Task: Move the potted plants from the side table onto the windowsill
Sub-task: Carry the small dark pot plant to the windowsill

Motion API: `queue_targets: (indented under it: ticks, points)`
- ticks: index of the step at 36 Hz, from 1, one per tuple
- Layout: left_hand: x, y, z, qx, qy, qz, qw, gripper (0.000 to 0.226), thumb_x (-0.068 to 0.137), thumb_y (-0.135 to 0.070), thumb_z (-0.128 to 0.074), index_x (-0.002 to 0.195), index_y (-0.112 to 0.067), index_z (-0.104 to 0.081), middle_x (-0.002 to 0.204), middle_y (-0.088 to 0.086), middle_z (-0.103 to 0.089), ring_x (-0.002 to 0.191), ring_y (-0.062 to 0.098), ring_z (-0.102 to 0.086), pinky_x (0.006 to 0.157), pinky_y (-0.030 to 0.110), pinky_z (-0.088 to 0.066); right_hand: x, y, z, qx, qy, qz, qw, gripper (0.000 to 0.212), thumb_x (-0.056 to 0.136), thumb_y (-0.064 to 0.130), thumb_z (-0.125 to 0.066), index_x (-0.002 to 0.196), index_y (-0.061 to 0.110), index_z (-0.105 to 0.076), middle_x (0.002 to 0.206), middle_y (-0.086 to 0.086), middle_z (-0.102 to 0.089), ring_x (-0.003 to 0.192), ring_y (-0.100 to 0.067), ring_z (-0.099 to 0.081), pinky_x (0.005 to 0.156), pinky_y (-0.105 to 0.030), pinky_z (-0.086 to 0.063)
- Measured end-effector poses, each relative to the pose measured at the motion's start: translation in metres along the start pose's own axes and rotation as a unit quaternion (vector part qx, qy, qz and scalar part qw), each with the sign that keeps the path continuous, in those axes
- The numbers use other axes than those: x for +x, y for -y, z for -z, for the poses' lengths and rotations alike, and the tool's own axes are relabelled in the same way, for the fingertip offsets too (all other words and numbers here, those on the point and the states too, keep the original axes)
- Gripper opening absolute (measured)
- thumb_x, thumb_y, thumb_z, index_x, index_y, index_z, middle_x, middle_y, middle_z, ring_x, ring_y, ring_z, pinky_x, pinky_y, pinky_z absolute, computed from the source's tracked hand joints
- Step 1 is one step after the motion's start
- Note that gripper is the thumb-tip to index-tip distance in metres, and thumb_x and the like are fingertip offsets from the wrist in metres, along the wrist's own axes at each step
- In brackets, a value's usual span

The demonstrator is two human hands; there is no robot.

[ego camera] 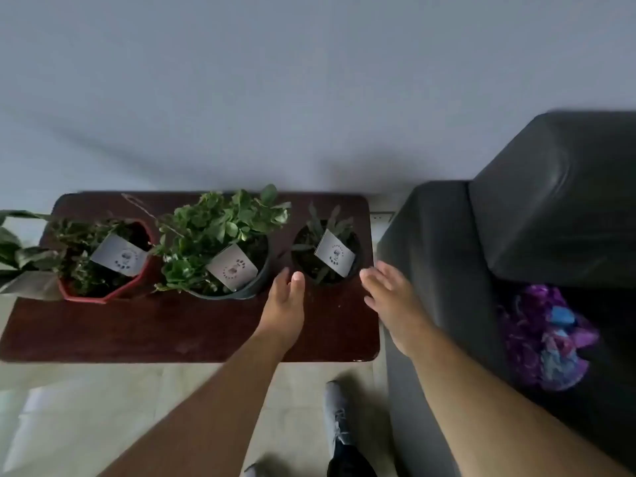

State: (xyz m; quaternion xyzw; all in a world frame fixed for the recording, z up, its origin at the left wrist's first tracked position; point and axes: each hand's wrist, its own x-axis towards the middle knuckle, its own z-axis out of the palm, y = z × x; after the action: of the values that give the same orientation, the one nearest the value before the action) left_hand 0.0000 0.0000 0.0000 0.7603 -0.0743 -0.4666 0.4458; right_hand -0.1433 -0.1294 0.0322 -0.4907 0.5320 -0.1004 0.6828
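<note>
Three potted plants stand in a row on a dark brown side table [172, 332]. At the left is a red angular pot [113, 290], in the middle a grey round pot [241, 289] with bushy green leaves, at the right a small black pot [325, 251] with thin leaves and a white tag. My left hand [285, 301] hovers open just left of the small black pot. My right hand [389, 294] is open just right of it. Neither hand touches the pot. No windowsill is in view.
A dark grey sofa [516, 235] stands right beside the table, with a purple and blue cloth [547, 339] on its seat. A plain wall runs behind the table. Long leaves [13, 249] reach in from the left edge. My shoe [337, 418] is on the pale floor.
</note>
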Motion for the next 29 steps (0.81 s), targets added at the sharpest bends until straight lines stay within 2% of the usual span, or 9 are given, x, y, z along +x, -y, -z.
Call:
queue_targets:
  ticks: [5, 10, 13, 16, 19, 22, 25, 27, 29]
  points:
    - [0.033, -0.003, -0.012, 0.013, -0.043, -0.019, 0.999, 0.066, 0.100, -0.060, -0.032, 0.158, -0.032, -0.019, 0.162, -0.005, -0.030, 0.148, 0.018, -0.030, 0.121, 0.044, -0.026, 0.040, -0.019, -0.003, -0.007, 0.033, 0.004, 0.999, 0.073, 0.098, 0.033, -0.066, 0.160, 0.023, -0.028, 0.160, 0.005, -0.042, 0.144, -0.009, -0.043, 0.120, -0.044, -0.037]
    - [0.052, -0.003, -0.013, 0.023, -0.049, -0.032, 0.998, 0.052, 0.104, -0.048, -0.035, 0.154, -0.034, -0.030, 0.157, -0.007, -0.038, 0.145, 0.017, -0.035, 0.120, 0.040, -0.029, 0.060, -0.030, -0.008, -0.046, 0.067, 0.020, 0.996, 0.044, 0.101, 0.025, -0.061, 0.142, 0.039, -0.052, 0.131, 0.023, -0.064, 0.124, 0.007, -0.057, 0.115, -0.033, -0.041]
    - [0.051, -0.002, -0.015, -0.004, -0.034, -0.024, 0.999, 0.041, 0.101, -0.050, -0.038, 0.140, -0.038, -0.046, 0.138, -0.011, -0.057, 0.129, 0.015, -0.054, 0.112, 0.046, -0.042, 0.059, -0.030, -0.010, -0.052, 0.069, 0.029, 0.996, 0.036, 0.103, 0.020, -0.058, 0.137, 0.032, -0.059, 0.125, 0.021, -0.069, 0.116, 0.009, -0.062, 0.111, -0.030, -0.045]
    - [0.039, -0.007, -0.019, -0.077, -0.010, -0.020, 0.997, 0.022, 0.106, -0.035, -0.040, 0.120, -0.037, -0.057, 0.115, -0.017, -0.066, 0.105, 0.001, -0.066, 0.102, 0.036, -0.052, 0.053, -0.028, -0.005, -0.073, 0.078, 0.030, 0.994, 0.041, 0.101, 0.025, -0.060, 0.142, 0.030, -0.057, 0.132, 0.014, -0.069, 0.126, -0.003, -0.061, 0.113, -0.035, -0.044]
    - [0.024, -0.008, -0.021, -0.055, -0.009, -0.028, 0.998, 0.019, 0.106, -0.036, -0.041, 0.107, -0.042, -0.059, 0.110, -0.019, -0.067, 0.095, -0.013, -0.066, 0.097, 0.028, -0.053, 0.041, -0.025, 0.003, -0.097, 0.090, 0.033, 0.991, 0.038, 0.100, 0.030, -0.062, 0.137, 0.032, -0.060, 0.131, 0.013, -0.070, 0.126, -0.004, -0.062, 0.110, -0.034, -0.046]
    - [0.004, -0.013, -0.020, -0.040, -0.011, -0.032, 0.999, 0.018, 0.101, -0.048, -0.044, 0.115, -0.048, -0.056, 0.116, -0.022, -0.066, 0.111, -0.005, -0.063, 0.104, 0.033, -0.050, 0.020, -0.012, 0.014, -0.106, 0.094, 0.039, 0.989, 0.028, 0.103, 0.017, -0.059, 0.126, 0.031, -0.065, 0.120, 0.015, -0.075, 0.113, 0.000, -0.068, 0.096, -0.021, -0.052]
    - [-0.037, -0.031, -0.016, -0.070, 0.004, -0.038, 0.997, 0.018, 0.104, -0.041, -0.043, 0.110, -0.048, -0.059, 0.108, -0.022, -0.071, 0.104, -0.007, -0.066, 0.102, 0.032, -0.052, -0.020, 0.011, 0.023, -0.106, 0.105, 0.055, 0.987, 0.028, 0.103, 0.016, -0.058, 0.126, 0.030, -0.066, 0.116, 0.012, -0.076, 0.107, 0.002, -0.070, 0.081, -0.012, -0.054]
    - [-0.074, -0.045, -0.013, -0.068, -0.002, -0.043, 0.997, 0.021, 0.102, -0.044, -0.044, 0.103, -0.054, -0.062, 0.107, -0.022, -0.072, 0.107, 0.001, -0.067, 0.103, 0.039, -0.052, -0.048, 0.023, 0.030, -0.113, 0.101, 0.065, 0.986, 0.027, 0.102, 0.016, -0.059, 0.124, 0.030, -0.067, 0.115, 0.010, -0.077, 0.106, 0.001, -0.071, 0.078, -0.010, -0.054]
    - [-0.105, -0.052, -0.007, -0.080, -0.005, -0.051, 0.996, 0.023, 0.102, -0.043, -0.045, 0.099, -0.054, -0.065, 0.107, -0.017, -0.073, 0.108, 0.009, -0.068, 0.102, 0.045, -0.053, -0.080, 0.039, 0.031, -0.127, 0.103, 0.077, 0.984, 0.028, 0.102, 0.017, -0.060, 0.127, 0.028, -0.067, 0.117, 0.009, -0.076, 0.110, -0.003, -0.070, 0.082, -0.014, -0.054]
